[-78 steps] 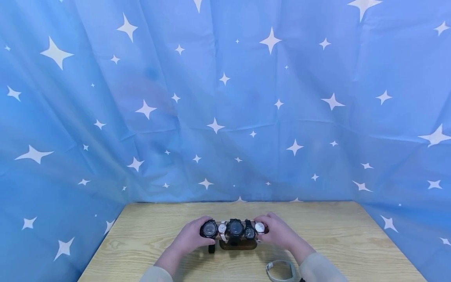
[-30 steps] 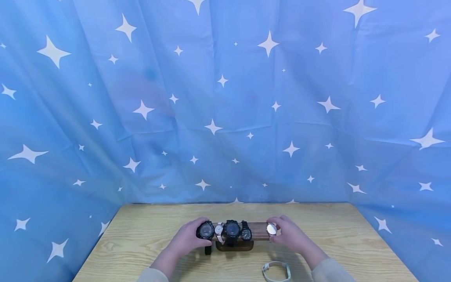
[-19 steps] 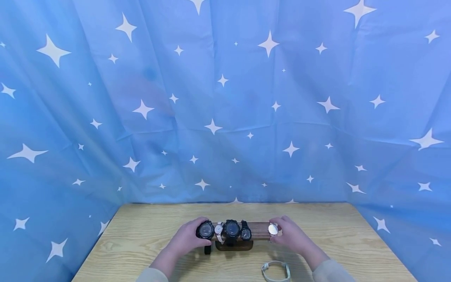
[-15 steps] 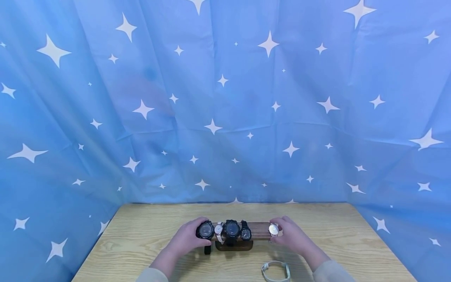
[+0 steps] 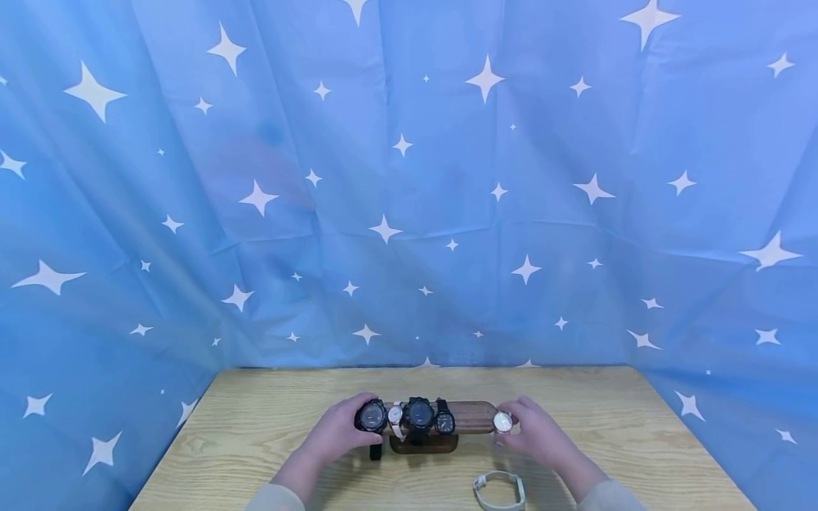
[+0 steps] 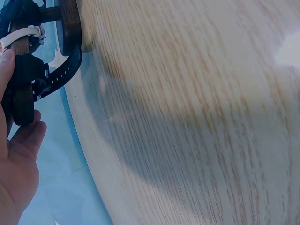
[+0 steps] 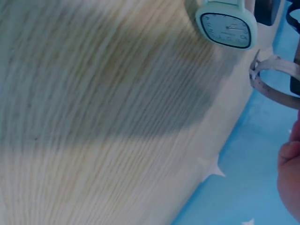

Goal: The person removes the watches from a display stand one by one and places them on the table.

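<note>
A dark wooden watch stand (image 5: 471, 417) stands on the table, bearing several watches. My left hand (image 5: 339, 429) grips its left end around a large black watch (image 5: 373, 416); the left wrist view shows the fingers beneath the bar end (image 6: 23, 105). A white-strapped watch (image 5: 395, 414), another big black watch (image 5: 420, 413) and a black square-faced watch (image 5: 444, 422) sit along the bar. At the bar's rounded right end, my right hand (image 5: 537, 431) pinches a white-dialled watch (image 5: 503, 423). Its pale looped strap (image 7: 269, 91) hangs by the bar end in the right wrist view.
A pale green watch (image 5: 520, 490) lies on the table (image 5: 255, 454) in front of the stand, its square face (image 7: 227, 29) visible in the right wrist view. Behind the table hangs a blue star-patterned curtain (image 5: 447, 177).
My right hand has slid the white-dialled watch rightward from beside the square-faced watch to the bar's end, baring the wood between. The left hand keeps its grip; the view shifted slightly.
</note>
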Action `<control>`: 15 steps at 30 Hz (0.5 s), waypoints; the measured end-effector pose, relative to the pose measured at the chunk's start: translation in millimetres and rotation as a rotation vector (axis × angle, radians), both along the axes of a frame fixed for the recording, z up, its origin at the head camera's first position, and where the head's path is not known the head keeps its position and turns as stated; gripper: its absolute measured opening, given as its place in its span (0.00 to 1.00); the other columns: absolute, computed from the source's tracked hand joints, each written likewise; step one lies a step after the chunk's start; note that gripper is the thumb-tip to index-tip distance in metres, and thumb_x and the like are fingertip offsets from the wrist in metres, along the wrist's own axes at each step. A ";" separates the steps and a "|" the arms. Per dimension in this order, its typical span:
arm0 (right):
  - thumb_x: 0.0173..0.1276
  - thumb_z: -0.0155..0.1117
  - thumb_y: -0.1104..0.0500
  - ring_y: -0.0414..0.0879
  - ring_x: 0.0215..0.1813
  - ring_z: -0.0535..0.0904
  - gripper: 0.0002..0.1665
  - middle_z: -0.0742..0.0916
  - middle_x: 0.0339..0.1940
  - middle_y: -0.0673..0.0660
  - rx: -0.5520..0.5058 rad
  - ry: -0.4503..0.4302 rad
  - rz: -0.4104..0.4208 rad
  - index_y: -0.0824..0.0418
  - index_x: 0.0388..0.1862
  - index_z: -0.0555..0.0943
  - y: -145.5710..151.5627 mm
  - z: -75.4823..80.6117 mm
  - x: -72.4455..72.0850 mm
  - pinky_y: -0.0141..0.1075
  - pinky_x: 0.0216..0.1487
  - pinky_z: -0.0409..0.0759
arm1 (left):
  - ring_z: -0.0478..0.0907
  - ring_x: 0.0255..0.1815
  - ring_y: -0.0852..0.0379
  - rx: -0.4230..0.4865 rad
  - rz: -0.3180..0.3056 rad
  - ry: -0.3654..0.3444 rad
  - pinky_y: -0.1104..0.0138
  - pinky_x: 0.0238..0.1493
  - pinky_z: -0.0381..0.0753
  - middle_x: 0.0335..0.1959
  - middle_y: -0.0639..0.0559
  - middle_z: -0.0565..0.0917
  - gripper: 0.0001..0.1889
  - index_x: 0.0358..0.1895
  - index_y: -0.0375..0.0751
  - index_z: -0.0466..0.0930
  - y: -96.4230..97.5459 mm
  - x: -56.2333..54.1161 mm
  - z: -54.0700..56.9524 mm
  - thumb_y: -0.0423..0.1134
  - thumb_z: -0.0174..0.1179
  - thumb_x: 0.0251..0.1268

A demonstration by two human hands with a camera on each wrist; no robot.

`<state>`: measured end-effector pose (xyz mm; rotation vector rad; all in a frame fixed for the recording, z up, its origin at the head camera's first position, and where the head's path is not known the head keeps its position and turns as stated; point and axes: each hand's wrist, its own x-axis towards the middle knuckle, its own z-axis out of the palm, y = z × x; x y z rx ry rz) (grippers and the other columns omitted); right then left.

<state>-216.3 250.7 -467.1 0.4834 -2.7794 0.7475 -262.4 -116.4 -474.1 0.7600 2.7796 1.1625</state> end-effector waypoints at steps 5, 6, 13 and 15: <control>0.45 0.76 0.58 0.39 0.35 0.73 0.22 0.75 0.31 0.45 0.011 0.007 0.000 0.61 0.40 0.80 2.6 -1.2 6.4 0.34 0.36 0.77 | 0.77 0.48 0.48 -0.006 -0.005 0.001 0.54 0.47 0.77 0.54 0.45 0.78 0.37 0.62 0.42 0.70 0.6 -1.3 -1.8 0.47 0.72 0.46; 0.45 0.76 0.58 0.39 0.35 0.73 0.22 0.75 0.31 0.45 0.014 0.016 0.003 0.61 0.40 0.80 2.9 -1.5 7.3 0.34 0.36 0.77 | 0.77 0.47 0.48 -0.005 -0.005 -0.002 0.54 0.47 0.77 0.54 0.45 0.78 0.36 0.62 0.42 0.70 0.5 -1.6 -2.3 0.47 0.72 0.46; 0.46 0.76 0.56 0.36 0.35 0.73 0.20 0.75 0.31 0.42 0.031 0.071 0.026 0.59 0.38 0.80 3.5 -2.1 12.0 0.33 0.37 0.77 | 0.77 0.47 0.47 0.000 -0.005 -0.021 0.54 0.46 0.77 0.54 0.43 0.78 0.37 0.62 0.40 0.69 -0.5 -2.3 -3.5 0.46 0.72 0.47; 0.46 0.76 0.55 0.36 0.35 0.72 0.20 0.75 0.30 0.41 0.028 0.072 0.030 0.59 0.38 0.80 3.6 -1.7 13.7 0.33 0.37 0.77 | 0.77 0.47 0.47 0.001 -0.006 -0.021 0.54 0.46 0.77 0.54 0.43 0.78 0.37 0.63 0.39 0.69 -0.5 -2.2 -3.6 0.46 0.72 0.47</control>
